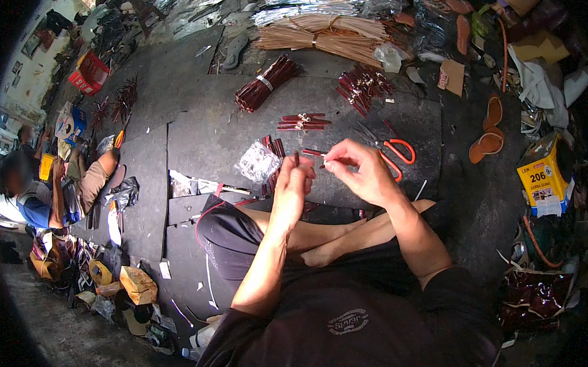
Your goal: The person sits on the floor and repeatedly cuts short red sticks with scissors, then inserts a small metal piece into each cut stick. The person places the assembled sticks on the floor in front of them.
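My left hand (pixel 293 183) is closed, with the dark end of a thin strip standing up between thumb and fingers. Just right of it, my right hand (pixel 356 163) pinches a short dark red strip (pixel 314 152) near a pale tip. Whether the two hands hold the same piece cannot be seen. A crumpled clear plastic bag (pixel 258 161) lies left of my left hand, beside more dark red strips (pixel 277 146). Beyond my hands is a small row of dark red strips with pale knotted bits (pixel 304 122). Scissors with orange handles (pixel 399 153) lie beside my right hand.
Farther off lie a banded dark red bundle (pixel 267 83), a loose dark red pile (pixel 363 89) and tan strip bundles (pixel 323 36). Sandals (pixel 488 138) and a yellow box (pixel 546 173) are at right. Another person (pixel 42 190) sits at left near scattered scraps.
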{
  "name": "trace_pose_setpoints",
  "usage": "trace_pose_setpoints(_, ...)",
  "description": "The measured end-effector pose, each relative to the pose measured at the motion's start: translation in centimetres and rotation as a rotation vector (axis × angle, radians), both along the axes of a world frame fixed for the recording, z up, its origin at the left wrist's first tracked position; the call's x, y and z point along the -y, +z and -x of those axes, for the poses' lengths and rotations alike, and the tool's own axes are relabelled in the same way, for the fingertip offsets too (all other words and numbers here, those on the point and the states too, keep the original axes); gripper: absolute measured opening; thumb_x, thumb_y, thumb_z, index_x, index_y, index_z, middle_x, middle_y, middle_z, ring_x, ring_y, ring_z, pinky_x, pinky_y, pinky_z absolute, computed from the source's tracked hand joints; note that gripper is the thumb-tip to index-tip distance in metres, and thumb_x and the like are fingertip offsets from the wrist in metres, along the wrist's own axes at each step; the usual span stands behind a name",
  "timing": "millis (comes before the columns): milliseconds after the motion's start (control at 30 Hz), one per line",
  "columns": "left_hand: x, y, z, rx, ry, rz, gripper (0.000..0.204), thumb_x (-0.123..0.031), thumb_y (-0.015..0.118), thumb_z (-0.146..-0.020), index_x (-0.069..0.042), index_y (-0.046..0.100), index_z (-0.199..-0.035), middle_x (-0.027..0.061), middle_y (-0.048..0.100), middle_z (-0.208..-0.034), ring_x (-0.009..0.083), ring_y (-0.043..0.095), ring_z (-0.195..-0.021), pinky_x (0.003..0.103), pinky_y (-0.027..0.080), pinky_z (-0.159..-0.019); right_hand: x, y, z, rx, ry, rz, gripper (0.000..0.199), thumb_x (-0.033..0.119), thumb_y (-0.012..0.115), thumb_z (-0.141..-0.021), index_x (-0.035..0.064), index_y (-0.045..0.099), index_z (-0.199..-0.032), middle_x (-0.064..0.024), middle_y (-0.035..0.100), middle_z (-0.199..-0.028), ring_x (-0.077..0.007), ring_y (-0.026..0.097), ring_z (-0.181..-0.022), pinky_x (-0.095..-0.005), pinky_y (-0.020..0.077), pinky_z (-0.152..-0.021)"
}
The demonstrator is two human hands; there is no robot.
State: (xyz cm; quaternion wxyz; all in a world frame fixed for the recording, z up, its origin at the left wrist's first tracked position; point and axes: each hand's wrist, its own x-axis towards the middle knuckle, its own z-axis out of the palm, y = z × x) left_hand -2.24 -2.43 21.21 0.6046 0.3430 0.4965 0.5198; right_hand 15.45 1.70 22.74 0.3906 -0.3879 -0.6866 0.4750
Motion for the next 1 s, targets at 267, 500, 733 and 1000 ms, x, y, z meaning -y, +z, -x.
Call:
trace_pose_setpoints(267,-1.2,-1.5,2.6,-0.288,0.063,-0.137,0.035,-0.029,0.041,-0.105,-0.005,0.056,-0.124,-0.0031,0.046,-0.082,0.0069,0.042,-0.068,0.022,0.038,-0.064,-1.1,0.0,-0.9,-0.333,0.011,0.285,0.021,0.009,0.062,-0.094,-0.0012,0.062,-0.113,-0.0077,0.066,-0.098,-0.0142,0.067,-0.091,-0.0265,0.0531,-0.084)
trace_pose_setpoints(500,-1.7,-2.3,3.1,0.133,0.204,0.032,0.039,-0.029,0.043,-0.105,-0.01,0.052,-0.138,-0.0043,0.052,-0.093,0.0052,0.045,-0.077,0.023,0.042,-0.065,1.1,-0.4,1.4,-0.33,0.113,0.287,0.014,0.004,0.059,-0.095,-0.0029,0.06,-0.107,-0.008,0.066,-0.099,-0.015,0.066,-0.092,-0.027,0.0538,-0.085)
trace_pose_setpoints(733,-1.4,-2.0,2.1,0.031,0.131,-0.042,0.038,-0.024,0.051,-0.102,-0.005,0.053,-0.135,-0.0022,0.055,-0.09,0.0062,0.05,-0.079,0.022,0.045,-0.074,0.9,-1.7,1.9,-0.356,0.046,0.321,0.012,0.004,0.058,-0.096,-0.0034,0.059,-0.106,-0.0096,0.064,-0.101,-0.0173,0.067,-0.091,-0.0298,0.056,-0.085)
trace_pose_setpoints(1000,-0.4,-0.1,1.4,0.411,0.128,-0.071,0.036,-0.027,0.053,-0.101,0.0,0.057,-0.124,0.0057,0.066,-0.1,0.0128,0.065,-0.089,0.026,0.054,-0.083,0.7,-1.5,1.2,-0.3,0.011,0.193,0.013,0.005,0.058,-0.096,-0.0024,0.058,-0.106,-0.0088,0.066,-0.1,-0.0153,0.068,-0.093,-0.0279,0.0548,-0.085)
